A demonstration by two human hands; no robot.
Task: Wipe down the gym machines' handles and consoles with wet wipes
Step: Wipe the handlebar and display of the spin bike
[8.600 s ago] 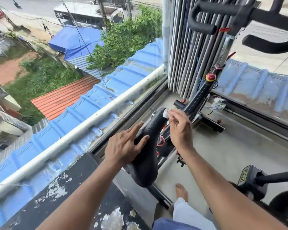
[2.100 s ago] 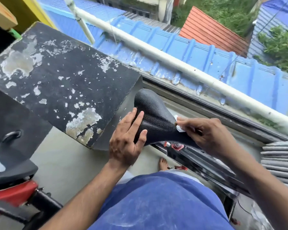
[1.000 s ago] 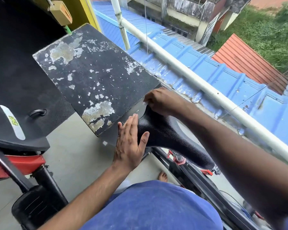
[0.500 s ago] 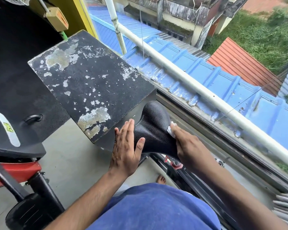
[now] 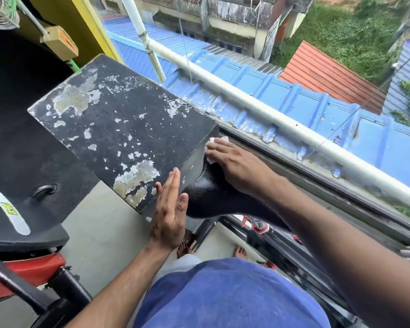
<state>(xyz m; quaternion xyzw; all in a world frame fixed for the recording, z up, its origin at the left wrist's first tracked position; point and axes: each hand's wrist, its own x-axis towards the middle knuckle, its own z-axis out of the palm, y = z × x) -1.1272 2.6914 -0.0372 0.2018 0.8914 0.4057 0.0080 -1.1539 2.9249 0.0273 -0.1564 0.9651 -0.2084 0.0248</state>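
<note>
Two bare hands work at a black textured exercise-bike saddle point(image 5: 213, 197) beside the window. One, the right hand point(image 5: 234, 166), lies over the wide rear end of the saddle with its fingers extended and pressed down on a crumpled white wet wipe point(image 5: 214, 141) — the wipe shows past the fingertips and again under the hand at the saddle's edge, squeezed between hand and saddle. Just behind it stands a black box-like block with flaking, peeling paint point(image 5: 118, 131), whose grey side face the wipe seems to touch. The left hand point(image 5: 169, 214) is held flat and upright, fingers straight and close together, thumb apart, its palm against the saddle's left flank; it grips nothing.

Below the saddle runs a black bike frame with red clamp parts point(image 5: 256, 226), and two bare feet point(image 5: 185, 249) stand on the grey floor point(image 5: 104, 233). A blue shirt point(image 5: 223, 294) fills the lower middle.

At the left edge sits a black machine part with a white oval stripe bearing a small yellow-green label point(image 5: 8, 208) — its writing is too small to read. A tan tag-like block point(image 5: 59, 42) hangs at upper left; any marking on it is blurred. Outside the glass lie a white pipe point(image 5: 282, 121) and blue corrugated roofing point(image 5: 317, 102).
</note>
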